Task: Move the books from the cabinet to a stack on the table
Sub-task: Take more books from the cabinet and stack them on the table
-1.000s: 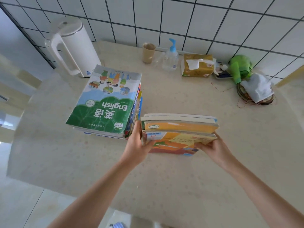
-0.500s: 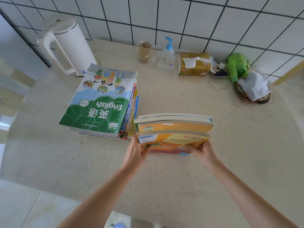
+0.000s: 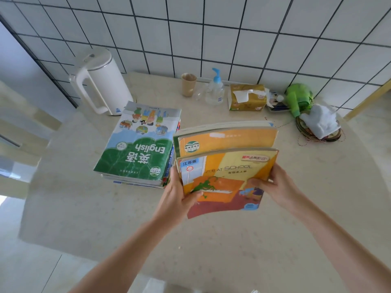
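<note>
A stack of books (image 3: 139, 144) lies on the beige table (image 3: 232, 240), topped by a green and blue English textbook. Just to its right I hold a bundle of orange and yellow books (image 3: 226, 161), tilted up so the front cover faces me. My left hand (image 3: 179, 199) grips the bundle's lower left edge, thumb on the cover. My right hand (image 3: 275, 185) clasps the lower right edge. The bundle's left side nearly touches the stack.
At the back by the tiled wall stand a white kettle (image 3: 99, 81), a paper cup (image 3: 189, 84), a pump bottle (image 3: 215, 89), a tissue pack (image 3: 247, 97), a green object (image 3: 298, 98) and a white cloth on a woven mat (image 3: 319, 123). The table's rounded edge runs along the left and front.
The bundle has been lifted and tipped up toward me, so its covers now show. Both hands kept their grip on its sides.
</note>
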The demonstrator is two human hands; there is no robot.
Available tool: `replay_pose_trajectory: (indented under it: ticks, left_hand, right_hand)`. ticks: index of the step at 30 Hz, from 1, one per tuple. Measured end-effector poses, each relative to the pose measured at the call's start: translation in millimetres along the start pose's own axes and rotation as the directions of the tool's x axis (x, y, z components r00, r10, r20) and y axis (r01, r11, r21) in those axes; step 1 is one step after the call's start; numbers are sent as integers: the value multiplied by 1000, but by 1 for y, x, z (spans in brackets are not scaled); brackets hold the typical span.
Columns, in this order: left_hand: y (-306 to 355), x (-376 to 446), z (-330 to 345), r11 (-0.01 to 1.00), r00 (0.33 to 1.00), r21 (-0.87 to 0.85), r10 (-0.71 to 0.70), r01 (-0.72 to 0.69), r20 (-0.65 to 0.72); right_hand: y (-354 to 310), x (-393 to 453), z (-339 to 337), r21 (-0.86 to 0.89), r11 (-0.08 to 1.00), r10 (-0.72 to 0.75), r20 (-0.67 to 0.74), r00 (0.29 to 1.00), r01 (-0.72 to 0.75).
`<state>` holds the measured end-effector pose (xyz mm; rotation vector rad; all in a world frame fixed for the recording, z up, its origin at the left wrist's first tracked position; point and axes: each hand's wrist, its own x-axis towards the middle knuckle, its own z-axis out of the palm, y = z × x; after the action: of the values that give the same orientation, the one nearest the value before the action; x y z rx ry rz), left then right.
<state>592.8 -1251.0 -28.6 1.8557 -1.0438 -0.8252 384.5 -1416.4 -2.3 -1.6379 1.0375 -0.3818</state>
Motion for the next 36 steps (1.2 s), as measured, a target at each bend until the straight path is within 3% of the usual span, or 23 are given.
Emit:
replay_pose_trajectory:
  ticks: [7,11,15,19,24,29,36]
  left_hand:
    - [24,25,-71,1000,999,-10,-5,5,50]
    - [31,40,-117,994,996,-108,-1,11,90]
    - [23,59,-164,969,988,-227,-64,94,139]
    - [7,78,-198,916,972,-330,-197,228,125]
    - [-20,101,-228,951,961,-156,-249,265,118]
    - [-41,118,-237,967,965,69,-250,245,81]
    - [-43,141,-240,951,975,241,-216,196,58]
  right_hand:
    - [-72,8,20,49,995,-95,68,993,92]
    - [-99,18,49,76,992,-99,36,994,96]
    - [-129,32,86,122,991,-50,15,999,48]
    - [-149,53,122,176,979,105,-5,994,-103]
    - [-159,75,167,119,942,322,-53,945,-314]
    - [-161,97,194,23,924,381,-112,918,-381]
    - [-150,128,207,-21,884,462,-106,880,-467]
